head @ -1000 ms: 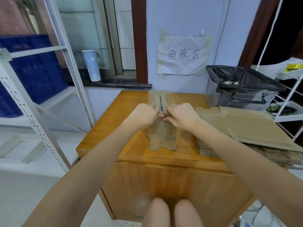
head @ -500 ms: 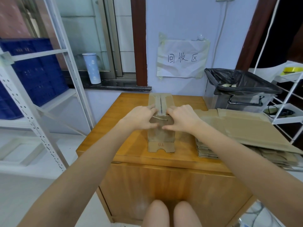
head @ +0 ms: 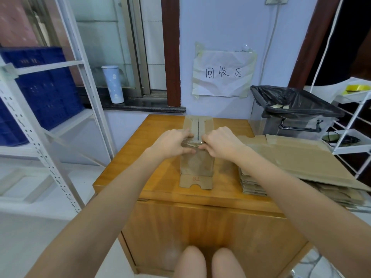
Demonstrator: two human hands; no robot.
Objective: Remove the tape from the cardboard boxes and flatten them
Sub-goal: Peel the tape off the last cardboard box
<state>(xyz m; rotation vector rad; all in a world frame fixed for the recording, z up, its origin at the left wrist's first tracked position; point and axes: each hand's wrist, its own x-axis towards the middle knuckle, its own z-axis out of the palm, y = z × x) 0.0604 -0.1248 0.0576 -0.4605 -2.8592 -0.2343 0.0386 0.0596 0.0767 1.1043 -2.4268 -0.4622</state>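
**Gripping the taped seam of a small cardboard box**

Resting at the centre of the wooden cabinet top [head: 124, 171], the small cardboard box [head: 196, 165] lies lengthwise away from the person, with its notched flap marked "T9" nearest the front edge.

Left hand [head: 172, 143]: fingers curled, fingertips meeting the box at its centre seam from the left side. The thumb lies along the near side of the hand. The forearm extends from the lower left of the view, wrist straight.

Right hand [head: 220, 143]: fingers curled, knuckles up, fingertips at the same seam from the right side. The forearm extends from the lower right.

Between the two sets of fingertips a lifted strip of clear tape [head: 193, 144] is visible; both hands appear to pinch it, though the exact contact is hidden by the fingers. The hands sit just beside each other, nearly touching.

A stack of flattened cardboard boxes [head: 297, 163] lies on the right part of the cabinet top, overhanging its right edge, just beside the right forearm. A bin with a black liner [head: 293, 109] stands behind that stack.
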